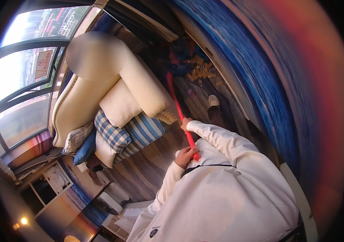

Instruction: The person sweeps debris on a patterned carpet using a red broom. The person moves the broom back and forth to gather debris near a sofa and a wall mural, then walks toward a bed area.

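A long red pole (178, 104) slants away from my waist toward the floor. My left hand (184, 156) grips it close to its near end, against my white top. Farther along, my right hand (186, 124) is closed around the same pole. Its far end reaches a dim patch of floor beside a blue and red mass (184, 56), too dark to tell what it is. Next to that mass lies a heap of small tan pieces (202, 69), with a few strays around it.
On the left stands a cream sofa (143, 78) with checked (111, 130), striped (141, 128) and plain cushions. A wall (250, 75) with a blue and orange mural runs along the right. My shoe (213, 101) is on the wood-patterned floor (147, 154). Windows (20, 63) line the far left.
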`<state>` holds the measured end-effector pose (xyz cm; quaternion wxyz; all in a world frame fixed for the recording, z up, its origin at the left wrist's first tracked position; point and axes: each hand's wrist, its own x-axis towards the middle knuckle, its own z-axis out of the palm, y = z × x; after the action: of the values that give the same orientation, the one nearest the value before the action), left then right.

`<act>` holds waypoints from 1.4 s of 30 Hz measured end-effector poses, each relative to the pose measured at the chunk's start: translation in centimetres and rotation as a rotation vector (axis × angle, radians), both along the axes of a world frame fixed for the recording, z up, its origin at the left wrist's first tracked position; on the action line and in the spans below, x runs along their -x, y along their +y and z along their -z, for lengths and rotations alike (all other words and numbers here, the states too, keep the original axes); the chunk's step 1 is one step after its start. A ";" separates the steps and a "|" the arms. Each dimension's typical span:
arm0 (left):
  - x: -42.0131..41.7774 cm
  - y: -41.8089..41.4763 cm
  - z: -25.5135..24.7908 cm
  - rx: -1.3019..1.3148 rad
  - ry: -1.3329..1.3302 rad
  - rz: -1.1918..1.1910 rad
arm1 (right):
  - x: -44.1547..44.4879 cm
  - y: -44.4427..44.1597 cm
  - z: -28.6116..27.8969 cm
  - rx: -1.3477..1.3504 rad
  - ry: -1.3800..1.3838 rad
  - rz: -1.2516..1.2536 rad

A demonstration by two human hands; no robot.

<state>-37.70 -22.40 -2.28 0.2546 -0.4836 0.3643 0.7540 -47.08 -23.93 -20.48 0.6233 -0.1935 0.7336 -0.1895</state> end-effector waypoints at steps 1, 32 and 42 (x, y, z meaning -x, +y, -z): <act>0.2 0.1 -0.2 -0.024 -0.005 -0.001 | -0.2 0.0 0.1 -0.021 0.077 -0.106; 2.5 0.1 1.0 0.110 0.200 -0.115 | 3.7 -2.1 -0.4 0.297 0.049 0.304; 3.5 -0.1 0.4 -0.128 0.344 0.000 | 7.0 0.7 -4.8 0.165 0.452 0.130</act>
<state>-41.16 -22.49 -2.64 0.2190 -0.3303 0.3537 0.8472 -54.05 -23.26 -15.63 0.4118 -0.2337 0.8474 -0.2404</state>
